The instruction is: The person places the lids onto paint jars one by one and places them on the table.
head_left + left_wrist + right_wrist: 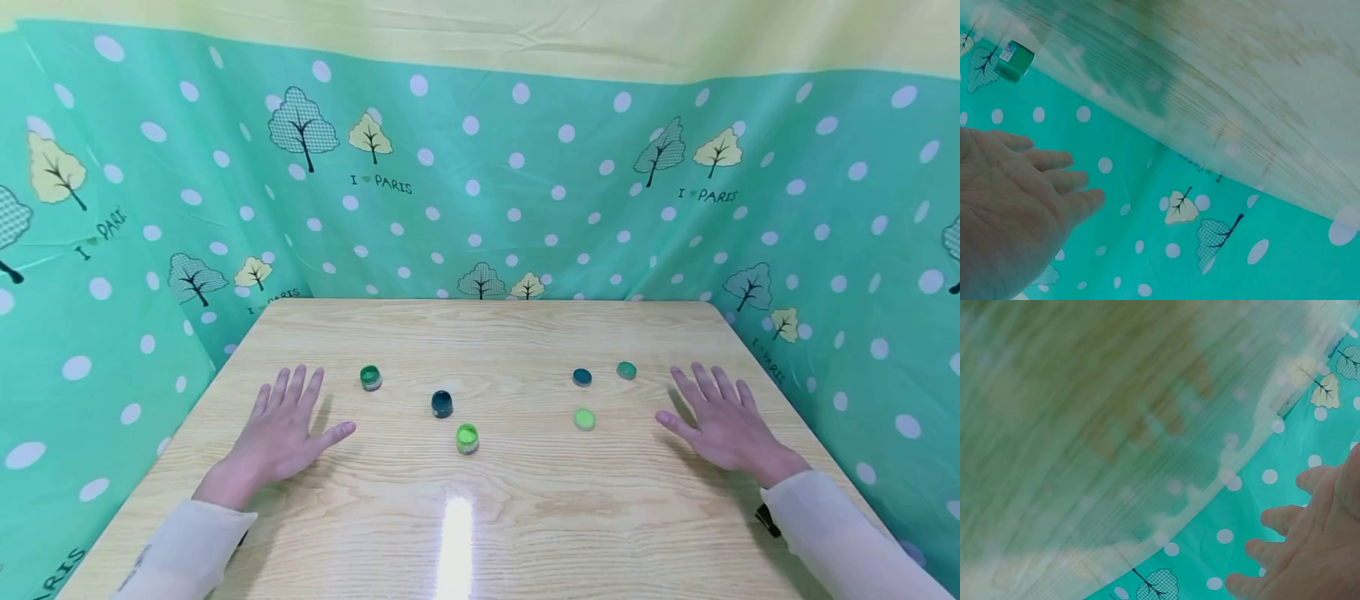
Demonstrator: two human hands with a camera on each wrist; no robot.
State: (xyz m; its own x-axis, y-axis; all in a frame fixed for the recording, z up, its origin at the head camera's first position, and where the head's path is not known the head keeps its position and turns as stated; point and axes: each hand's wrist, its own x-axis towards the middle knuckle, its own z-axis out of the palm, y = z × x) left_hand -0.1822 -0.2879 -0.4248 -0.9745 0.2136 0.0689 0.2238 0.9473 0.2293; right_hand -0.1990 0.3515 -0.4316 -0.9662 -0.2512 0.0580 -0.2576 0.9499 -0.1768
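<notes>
Head view, we see left hand [279,435] and right hand [722,427] with fingers spread, between them green jar [371,378], dark blue jar [442,405] and lime jar [467,439] (all uncovered), three lids [584,419] nearer to right hand, on wooden table [570,508].

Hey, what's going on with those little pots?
Someone's left hand and right hand are spread over the table, holding nothing. Standing open are a dark green pot nearest the left hand, then a blue pot and a light green pot. Toward the right hand lie what look like a blue lid, a teal lid and a light green lid.
</notes>
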